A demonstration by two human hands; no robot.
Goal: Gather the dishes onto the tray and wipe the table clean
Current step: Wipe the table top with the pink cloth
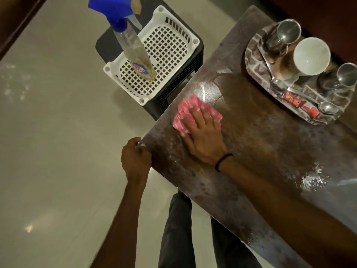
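The cloth [195, 115] is pink-and-white checked. The counter [260, 144] is mottled dark brown. The basket [154, 60] is white latticed, and the spray bottle [133, 53] is clear with a blue head.

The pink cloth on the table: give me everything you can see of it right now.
The pink cloth is patterned pink and white, looks like soft fabric, and lies folded flat on the dark speckled table near its left edge. The right hand presses on it, fingers spread, covering its near part. It is well apart from the tray of dishes.
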